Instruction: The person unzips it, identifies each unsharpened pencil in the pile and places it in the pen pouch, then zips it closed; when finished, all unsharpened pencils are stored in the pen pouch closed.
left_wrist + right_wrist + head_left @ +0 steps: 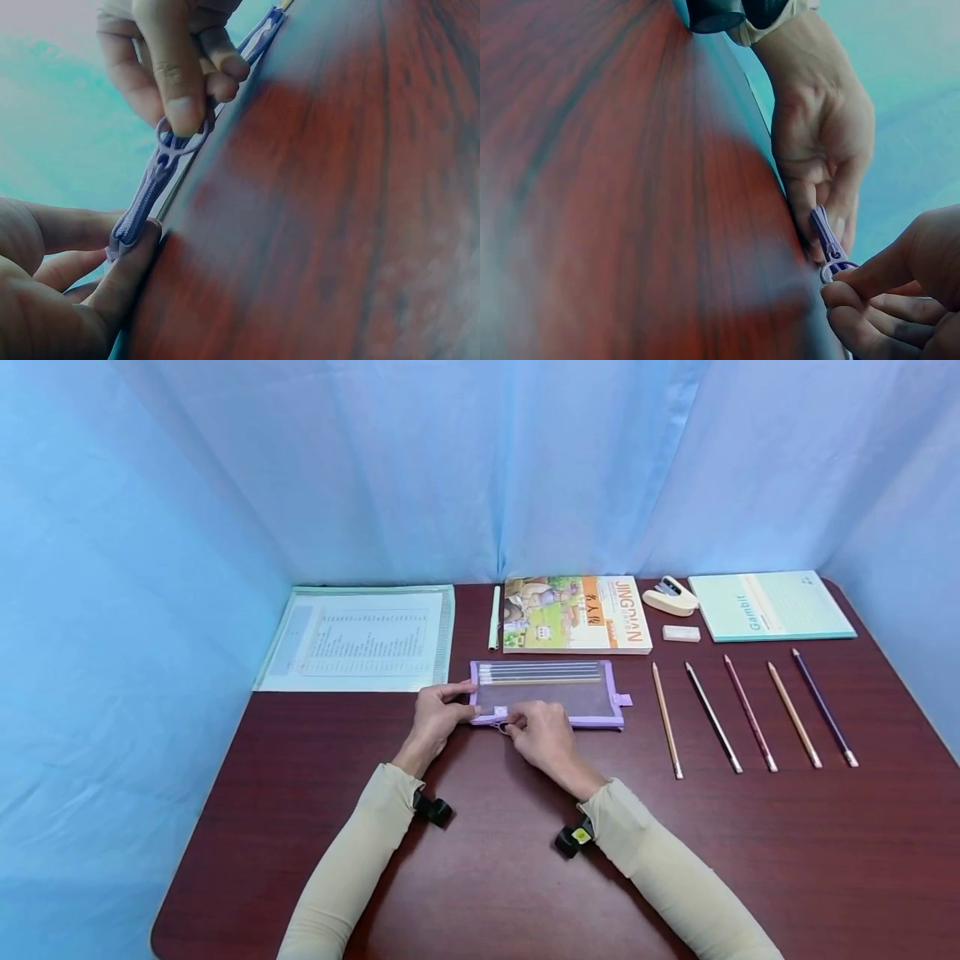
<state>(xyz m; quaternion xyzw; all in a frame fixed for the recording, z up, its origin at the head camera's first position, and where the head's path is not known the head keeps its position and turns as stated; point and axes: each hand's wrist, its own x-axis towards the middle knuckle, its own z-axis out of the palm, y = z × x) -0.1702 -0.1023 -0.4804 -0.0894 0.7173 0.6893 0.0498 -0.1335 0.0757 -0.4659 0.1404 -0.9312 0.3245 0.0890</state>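
Observation:
A see-through pencil case [547, 699] with purple trim lies flat on the table, several pencils [540, 674] showing inside along its far side. At the case's left end my left hand [435, 718] pinches the near corner between thumb and fingers. My right hand [546, 737] is at the near edge, its thumb and fingertips pinching the ring-shaped zipper pull [182, 151]. In the left wrist view the purple zipper [142, 201] runs between the two hands. The right wrist view has the ring partly covered by the fingertips.
Several loose pencils [742, 713] lie spread on the right of the table [480, 877]. Along the back are a document folder [360, 639], a pen [494, 618], a book [577, 614], a stapler [671, 597], an eraser [681, 633] and a notebook [772, 606].

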